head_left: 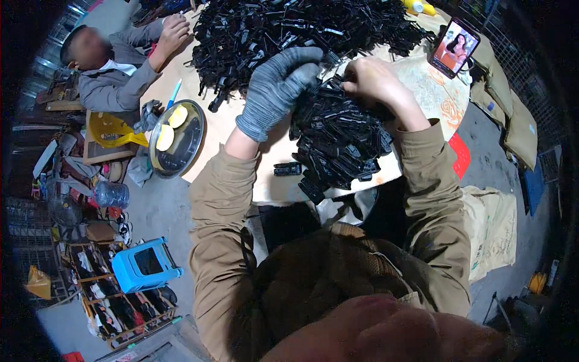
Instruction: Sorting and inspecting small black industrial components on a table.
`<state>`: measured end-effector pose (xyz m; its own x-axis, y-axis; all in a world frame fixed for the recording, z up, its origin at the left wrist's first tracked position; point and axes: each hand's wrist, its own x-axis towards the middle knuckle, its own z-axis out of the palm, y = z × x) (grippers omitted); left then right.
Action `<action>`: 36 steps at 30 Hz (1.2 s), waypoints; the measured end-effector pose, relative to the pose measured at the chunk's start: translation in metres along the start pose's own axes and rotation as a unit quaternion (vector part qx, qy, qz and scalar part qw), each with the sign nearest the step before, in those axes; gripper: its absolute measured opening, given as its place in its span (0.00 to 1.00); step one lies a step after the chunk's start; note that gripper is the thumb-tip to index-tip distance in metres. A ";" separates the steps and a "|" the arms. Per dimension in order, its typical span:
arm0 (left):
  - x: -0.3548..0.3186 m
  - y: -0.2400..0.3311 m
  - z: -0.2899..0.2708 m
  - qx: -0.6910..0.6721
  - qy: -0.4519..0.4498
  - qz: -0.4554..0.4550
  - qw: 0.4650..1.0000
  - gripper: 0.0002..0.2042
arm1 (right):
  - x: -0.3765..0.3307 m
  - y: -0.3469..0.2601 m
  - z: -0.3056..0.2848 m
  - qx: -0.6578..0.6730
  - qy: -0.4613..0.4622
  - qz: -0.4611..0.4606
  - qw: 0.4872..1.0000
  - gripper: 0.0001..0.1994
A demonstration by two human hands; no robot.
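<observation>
- the left hand (283,84), in a grey knit glove, is raised over the upper left edge of a pile of black plastic parts (341,142), its fingers curled toward the right hand.
- the right hand (375,81), bare, is over the upper right of that pile, its fingers bent inward; the fingertips of the two hands are near each other.
- whether either hand grips a part cannot be told, as the fingertips merge with the dark plastic around them.
- the pile lies between the two forearms and reaches from just under the hands toward the person's body, ending near the close edge of the counter (271,190).
- one loose black part (287,169) lies on the counter just left of the pile, below the gloved hand.
- a larger heap of black parts (301,30) spreads over the counter beyond both hands.
- left of the gloved hand is a round dark tray (181,163) holding yellow pieces (178,116), with a blue-handled tool (175,90) near its rim.
- right of the bare hand, a phone (455,48) stands tilted, its screen lit.
- a co-worker in a grey jacket (120,87) sits at the far left.
</observation>
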<state>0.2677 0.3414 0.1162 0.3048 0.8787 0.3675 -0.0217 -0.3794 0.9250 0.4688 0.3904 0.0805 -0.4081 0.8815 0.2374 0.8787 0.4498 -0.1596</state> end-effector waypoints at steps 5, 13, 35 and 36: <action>0.003 -0.008 -0.006 0.064 0.018 -0.010 0.998 0.12 | 0.003 -0.008 0.001 0.000 -0.040 0.017 0.999 0.14; 0.008 -0.020 -0.014 0.046 0.028 -0.040 0.998 0.12 | 0.001 0.005 0.003 -0.001 0.003 0.002 1.000 0.14; 0.000 -0.007 -0.016 -0.251 -0.237 -0.184 0.920 0.29 | -0.023 -0.039 -0.024 0.240 0.195 -0.316 0.897 0.14; 0.000 -0.009 -0.015 -0.251 -0.238 -0.184 0.920 0.29 | -0.020 -0.038 -0.022 0.239 0.196 -0.315 0.897 0.14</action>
<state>0.2536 0.3491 0.1096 0.7599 0.6483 0.0469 -0.2334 0.2048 0.9506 0.4485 0.3522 0.1025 -0.5855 0.3547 0.7290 0.2598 0.9339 -0.2457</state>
